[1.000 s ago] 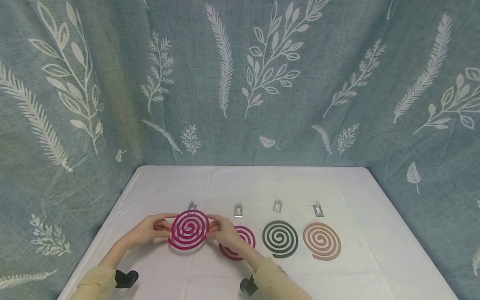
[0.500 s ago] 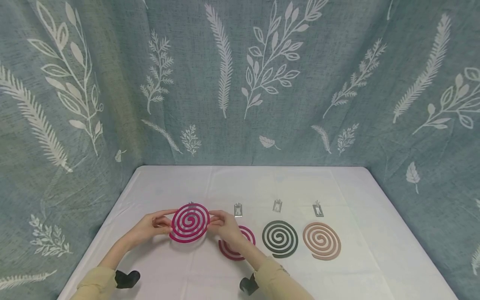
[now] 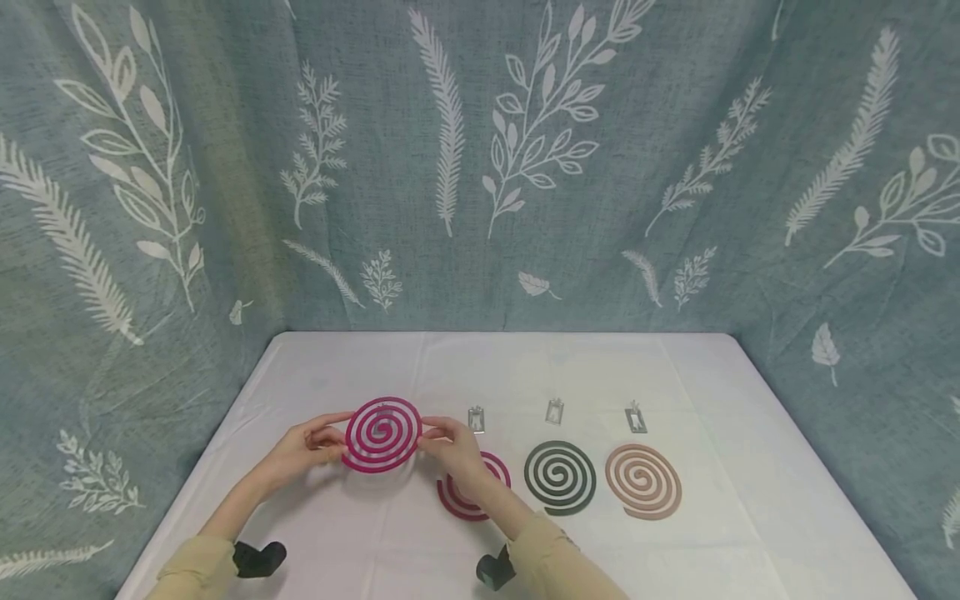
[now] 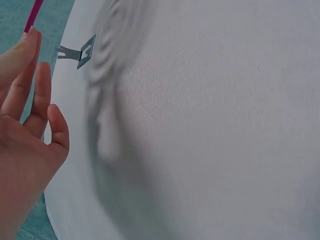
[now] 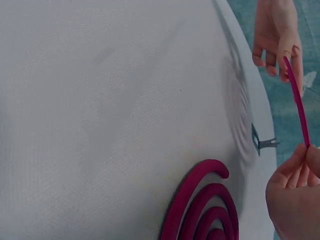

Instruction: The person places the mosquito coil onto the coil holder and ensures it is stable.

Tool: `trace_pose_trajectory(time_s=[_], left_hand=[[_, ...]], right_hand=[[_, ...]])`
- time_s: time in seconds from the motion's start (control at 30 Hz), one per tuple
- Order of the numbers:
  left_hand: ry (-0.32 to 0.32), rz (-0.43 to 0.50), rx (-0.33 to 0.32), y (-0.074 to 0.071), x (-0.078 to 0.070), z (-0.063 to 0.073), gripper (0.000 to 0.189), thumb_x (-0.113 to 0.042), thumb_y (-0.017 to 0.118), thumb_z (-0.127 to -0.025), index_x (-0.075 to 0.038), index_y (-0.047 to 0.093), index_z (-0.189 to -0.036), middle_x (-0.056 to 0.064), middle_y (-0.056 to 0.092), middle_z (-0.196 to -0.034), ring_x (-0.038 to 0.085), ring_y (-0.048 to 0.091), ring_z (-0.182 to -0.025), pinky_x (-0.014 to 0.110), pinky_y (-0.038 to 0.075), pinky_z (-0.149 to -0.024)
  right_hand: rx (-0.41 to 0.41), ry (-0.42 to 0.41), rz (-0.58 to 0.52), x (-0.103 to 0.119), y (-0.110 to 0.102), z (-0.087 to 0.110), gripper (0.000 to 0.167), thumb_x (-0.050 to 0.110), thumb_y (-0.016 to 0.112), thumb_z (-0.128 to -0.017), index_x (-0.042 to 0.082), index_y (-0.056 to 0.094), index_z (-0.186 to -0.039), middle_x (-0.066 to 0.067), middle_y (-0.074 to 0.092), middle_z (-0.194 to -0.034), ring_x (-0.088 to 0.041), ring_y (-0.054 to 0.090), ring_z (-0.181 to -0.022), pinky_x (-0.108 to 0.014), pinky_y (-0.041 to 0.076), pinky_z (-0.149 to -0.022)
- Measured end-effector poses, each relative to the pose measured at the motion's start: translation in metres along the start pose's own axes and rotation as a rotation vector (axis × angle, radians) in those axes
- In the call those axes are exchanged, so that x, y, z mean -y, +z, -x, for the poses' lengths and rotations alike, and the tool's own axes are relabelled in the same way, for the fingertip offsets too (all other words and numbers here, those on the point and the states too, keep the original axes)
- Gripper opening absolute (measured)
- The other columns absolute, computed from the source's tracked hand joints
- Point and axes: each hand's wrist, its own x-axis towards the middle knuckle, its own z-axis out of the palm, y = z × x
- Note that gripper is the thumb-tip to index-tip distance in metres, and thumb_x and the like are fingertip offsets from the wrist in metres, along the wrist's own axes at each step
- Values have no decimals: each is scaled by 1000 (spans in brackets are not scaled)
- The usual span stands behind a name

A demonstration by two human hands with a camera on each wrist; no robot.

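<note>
Bright magenta, a flat spiral coil (image 3: 383,431) is held raised over the white-covered tabletop (image 3: 570,362) between 2 hands, tilted, with its face turned to the head camera and its shadow cast below. Its left edge is pinched by the left hand (image 3: 300,452) between thumb and forefinger, nearly closed on the thin rim, while the other fingers are kept loosely bent. The opposite edge is gripped likewise by the right hand (image 3: 459,457), its thumb and fingertips brought together on the rim.

In the left wrist view, 1 metal stand (image 4: 86,52) is seen near the shadow; in the head view it is mostly covered by the coil. A crimson coil (image 5: 212,189) is laid on the tabletop, partly hidden by the right forearm. To its right, a dark green coil (image 3: 559,474) and a tan coil (image 3: 642,477) are set well apart from the hands. Behind these 3, more stands (image 3: 636,420) are lined up, 1 to each. Beige sleeves (image 3: 558,560) are worn, and the tabletop is backed by a blue-green curtain (image 3: 465,279) printed with white leaves.
</note>
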Motion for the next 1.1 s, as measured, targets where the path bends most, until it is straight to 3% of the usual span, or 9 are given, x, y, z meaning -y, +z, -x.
trace_pose_trajectory(time_s=[0.1,0.3,0.6,0.93,1.1], left_hand=[[-11,14,-33,2,-2,0,56,-11,63,-90,5,40,-138,2,69,-94,1,60,-84,20,50,-72],[-24,40,-103,8,-5,-1,54,-12,63,-90,4,42,-137,-4,69,-92,-1,59,-83,22,48,-71],[22,95,-170,15,-3,-6,52,-10,62,-91,9,42,-135,-20,65,-90,-6,60,-85,17,50,-72],[-45,122,-226,21,-8,-9,52,-17,57,-95,6,40,-139,-23,62,-91,-8,58,-87,17,49,-78],[-91,146,-205,21,-9,-9,56,-19,56,-95,3,36,-142,-22,59,-94,-8,57,-89,17,48,-82]], right_hand=[[8,0,-9,1,0,-1,38,8,67,-84,7,62,-122,-4,63,-90,-7,58,-76,-29,54,-76],[24,-1,-23,1,2,-1,50,7,67,-83,10,55,-131,-5,62,-95,-8,58,-79,-25,49,-74],[-27,-6,-78,1,6,-2,50,3,66,-83,6,53,-132,-5,60,-96,-7,59,-79,-29,52,-78],[-88,7,-128,0,6,-4,43,2,66,-83,1,56,-125,-12,64,-107,-12,63,-91,-31,52,-87],[-92,17,-140,0,7,-5,41,4,66,-84,1,57,-125,-12,63,-107,-10,63,-90,-32,52,-89]])
